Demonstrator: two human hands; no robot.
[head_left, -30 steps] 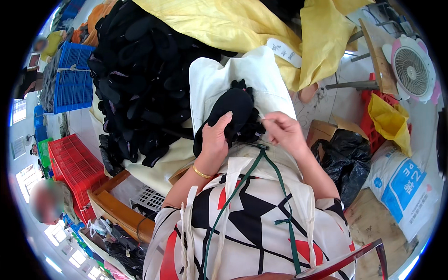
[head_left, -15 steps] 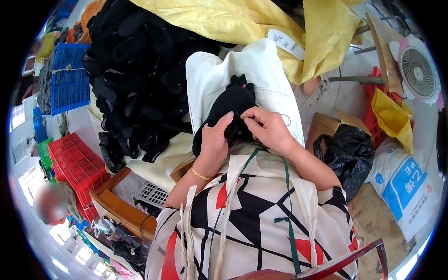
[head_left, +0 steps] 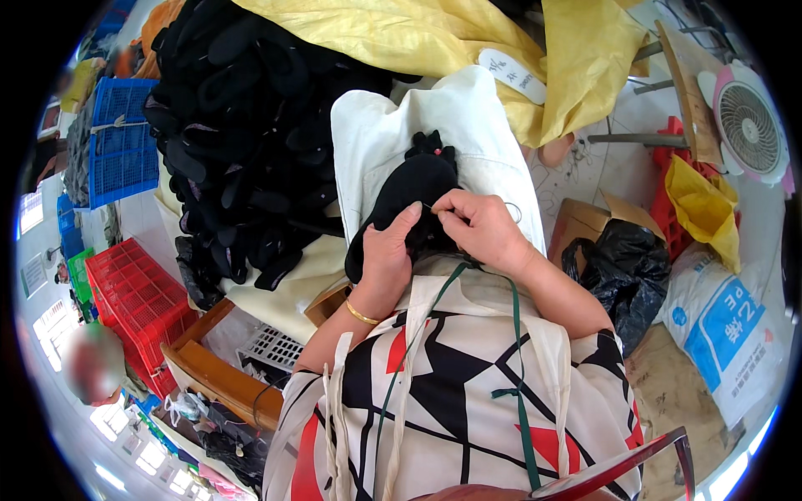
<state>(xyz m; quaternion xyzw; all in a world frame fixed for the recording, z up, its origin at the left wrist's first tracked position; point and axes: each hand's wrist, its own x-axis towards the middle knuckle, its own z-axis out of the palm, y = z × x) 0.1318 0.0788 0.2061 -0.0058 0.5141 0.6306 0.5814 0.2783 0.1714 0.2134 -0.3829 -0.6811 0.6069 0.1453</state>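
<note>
A black cloth shoe [head_left: 411, 182] lies on the white cloth [head_left: 368, 125] over my lap, its sole side not visible. A black bow-like trim [head_left: 428, 145] with a small pink-red spot sits at its far end. My left hand [head_left: 389, 250] grips the shoe's near left side, thumb on top and the other fingers mostly hidden. Over its right side, my right hand [head_left: 478, 227] pinches a thin needle [head_left: 428, 206] between thumb and forefinger, close to my left thumb. A thin dark loop [head_left: 515, 214] shows beside my right knuckles.
A large heap of black shoes [head_left: 251, 142] rises at the left. Yellow sheeting [head_left: 401, 33] with a white insole [head_left: 511, 75] lies beyond my lap. A black plastic bag [head_left: 622, 263] and a fan [head_left: 748, 129] stand at the right, a red crate [head_left: 138, 301] and wooden drawer [head_left: 221, 376] at the left.
</note>
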